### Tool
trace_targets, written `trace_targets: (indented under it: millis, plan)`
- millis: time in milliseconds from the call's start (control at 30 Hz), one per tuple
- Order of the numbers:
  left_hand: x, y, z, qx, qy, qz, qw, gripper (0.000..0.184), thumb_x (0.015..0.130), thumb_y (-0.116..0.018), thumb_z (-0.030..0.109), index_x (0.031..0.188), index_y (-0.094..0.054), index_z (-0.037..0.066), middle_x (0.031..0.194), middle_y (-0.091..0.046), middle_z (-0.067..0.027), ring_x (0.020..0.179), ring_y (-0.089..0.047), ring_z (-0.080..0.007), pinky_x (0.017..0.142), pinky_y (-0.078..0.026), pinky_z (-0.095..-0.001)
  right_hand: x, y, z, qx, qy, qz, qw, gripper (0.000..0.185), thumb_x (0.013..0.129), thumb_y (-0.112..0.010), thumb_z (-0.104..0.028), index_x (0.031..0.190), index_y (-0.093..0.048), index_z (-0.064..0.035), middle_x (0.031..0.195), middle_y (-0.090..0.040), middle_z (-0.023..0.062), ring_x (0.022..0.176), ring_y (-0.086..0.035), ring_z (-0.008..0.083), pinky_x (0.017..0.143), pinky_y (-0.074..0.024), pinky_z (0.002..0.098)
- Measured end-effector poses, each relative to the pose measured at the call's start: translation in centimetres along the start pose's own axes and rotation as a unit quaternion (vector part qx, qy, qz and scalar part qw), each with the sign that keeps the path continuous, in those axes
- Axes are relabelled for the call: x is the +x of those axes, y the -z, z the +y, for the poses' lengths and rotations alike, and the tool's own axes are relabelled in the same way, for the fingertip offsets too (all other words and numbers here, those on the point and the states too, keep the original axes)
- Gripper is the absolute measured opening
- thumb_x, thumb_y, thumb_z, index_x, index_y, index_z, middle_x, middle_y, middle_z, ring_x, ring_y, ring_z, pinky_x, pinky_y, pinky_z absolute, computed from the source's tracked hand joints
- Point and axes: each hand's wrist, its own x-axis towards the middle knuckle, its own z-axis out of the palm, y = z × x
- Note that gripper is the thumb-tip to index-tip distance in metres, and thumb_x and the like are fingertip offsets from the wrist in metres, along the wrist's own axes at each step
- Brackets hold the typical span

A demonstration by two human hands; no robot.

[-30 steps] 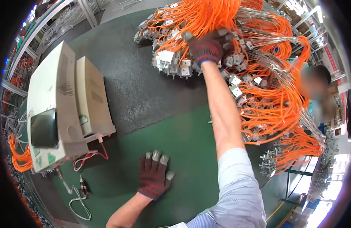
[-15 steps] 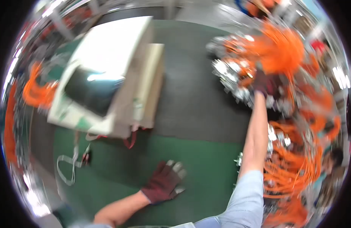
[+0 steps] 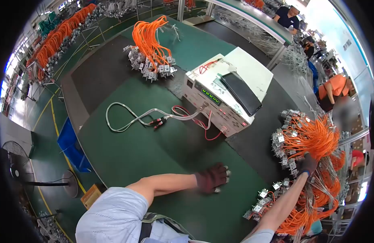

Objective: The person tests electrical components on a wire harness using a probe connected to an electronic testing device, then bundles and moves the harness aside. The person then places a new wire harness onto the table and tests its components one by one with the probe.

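Observation:
My left hand, in a dark red glove with pale fingertips, lies on the green mat with its fingers apart, holding nothing. At the right, my gloved right hand is closed on a bundle of orange cables. Its fingers are partly hidden among the cables. Silver metal connectors at the cable ends lie left of that hand. Nearer to me, under my right forearm, is another heap of orange cables with metal connectors.
A white tester with a lit green display carries a black phone. Its test lead lies on the mat. Another cable bundle lies at the far left. A blue bin and a fan stand left of the table. Co-workers are beyond.
The view has swung left and sharpened, so the tester and cable bundles appear further right. My right hand stays at the orange cables; my left hand still rests on the mat.

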Motion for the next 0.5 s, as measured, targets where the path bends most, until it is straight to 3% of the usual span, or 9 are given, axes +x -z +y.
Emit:
trace_targets:
  millis: [33, 100, 133, 200, 300, 333, 433, 467, 500]
  plan:
    - [-0.6, 0.5, -0.1, 0.007, -0.023, 0.005, 1.0, 0.054, 0.093, -0.07, 0.043, 0.132, -0.065, 0.006, 0.145, -0.06, -0.0177, 0.139, -0.053, -0.0374, 0.115, -0.041, -0.054, -1.9, 2.1, -2.0, 0.132, -0.066, -0.015, 0.989, 0.019, 0.094, -0.074, -0.028, 0.091, -0.067, -0.0104, 0.075, -0.069, 0.0091, 0.066, -0.067, 0.0249, 0.057, -0.0513, 0.0378]
    - [-2.3, 1.9, 1.1, -0.075, -0.054, -0.045, 0.995, 0.049, 0.093, -0.071, 0.04, 0.129, -0.066, 0.007, 0.137, -0.065, -0.0157, 0.131, -0.059, -0.0363, 0.108, -0.046, -0.0521, -5.2, 8.5, -8.6, 0.657, -0.232, -0.006, 0.718, 0.019, 0.098, -0.073, -0.027, 0.095, -0.068, -0.0088, 0.078, -0.069, 0.0072, 0.07, -0.069, 0.0226, 0.057, -0.0509, 0.0326]
    - [-3.6, 3.0, 1.8, -0.156, -0.079, -0.101, 0.979, 0.044, 0.093, -0.071, 0.038, 0.127, -0.068, 0.009, 0.129, -0.069, -0.0137, 0.122, -0.065, -0.0351, 0.101, -0.052, -0.0502, -7.3, 12.3, -12.2, 0.737, -0.21, -0.022, 0.643, 0.019, 0.1, -0.072, -0.026, 0.097, -0.068, -0.0079, 0.08, -0.068, 0.0063, 0.072, -0.07, 0.0215, 0.058, -0.0508, 0.03]
    - [-7.6, 8.3, 2.6, -0.181, -0.1, -0.045, 0.977, 0.04, 0.09, -0.076, 0.03, 0.125, -0.07, 0.012, 0.119, -0.072, -0.0106, 0.108, -0.07, -0.0334, 0.091, -0.056, -0.0486, -9.9, 16.6, -16.3, 0.834, -0.031, -0.104, 0.541, 0.029, 0.105, -0.069, -0.029, 0.112, -0.073, -0.0014, 0.09, -0.073, 0.0079, 0.068, -0.067, 0.0193, 0.058, -0.0537, 0.0286]
    - [-11.6, 20.9, -1.9, -0.075, -0.035, 0.279, 0.957, 0.052, 0.082, -0.086, 0.029, 0.127, -0.07, 0.011, 0.119, -0.07, -0.0144, 0.11, -0.069, -0.0385, 0.095, -0.056, -0.0533, -14.7, 27.4, -28.0, 0.825, 0.056, -0.124, 0.549, 0.045, 0.105, -0.066, -0.038, 0.127, -0.066, 0.0014, 0.095, -0.075, 0.0141, 0.077, -0.072, 0.026, 0.065, -0.0596, 0.0362]
    - [-13.1, 24.0, -5.8, -0.007, -0.002, 0.318, 0.948, 0.061, 0.082, -0.088, 0.032, 0.133, -0.065, 0.006, 0.125, -0.067, -0.0186, 0.116, -0.067, -0.0416, 0.099, -0.055, -0.0523, -15.4, 29.7, -31.8, 0.815, 0.11, -0.127, 0.555, 0.052, 0.108, -0.061, -0.044, 0.133, -0.062, 0.0016, 0.094, -0.073, 0.0144, 0.081, -0.073, 0.028, 0.071, -0.0631, 0.0406]
    - [-17.5, 32.1, -20.1, 0.211, 0.222, 0.495, 0.813, 0.091, 0.087, -0.087, 0.039, 0.154, -0.04, -0.002, 0.144, -0.057, -0.0258, 0.129, -0.062, -0.0385, 0.107, -0.051, -0.0465, -14.2, 33.8, -43.0, 0.847, 0.158, -0.202, 0.466, 0.062, 0.108, -0.056, -0.053, 0.138, -0.06, 0.0018, 0.11, -0.074, 0.0208, 0.096, -0.074, 0.0352, 0.079, -0.0628, 0.0494]
    - [-18.3, 36.3, -23.0, 0.089, 0.302, 0.51, 0.801, 0.097, 0.087, -0.087, 0.039, 0.157, -0.035, -0.003, 0.148, -0.055, -0.0282, 0.132, -0.06, -0.0375, 0.108, -0.051, -0.0448, -12.7, 34.0, -46.9, 0.862, 0.131, -0.239, 0.429, 0.065, 0.107, -0.054, -0.055, 0.139, -0.059, 0.0017, 0.118, -0.073, 0.0228, 0.104, -0.073, 0.0368, 0.084, -0.0619, 0.0519]
    - [-19.5, 39.5, -28.3, 0.094, 0.381, 0.516, 0.762, 0.101, 0.087, -0.088, 0.039, 0.159, -0.032, -0.003, 0.148, -0.054, -0.0287, 0.128, -0.062, -0.0377, 0.108, -0.051, -0.0436, -10.1, 34.5, -51.4, 0.876, 0.093, -0.268, 0.39, 0.066, 0.108, -0.053, -0.056, 0.14, -0.058, 0.0019, 0.122, -0.072, 0.0243, 0.109, -0.072, 0.0385, 0.09, -0.0594, 0.0544]
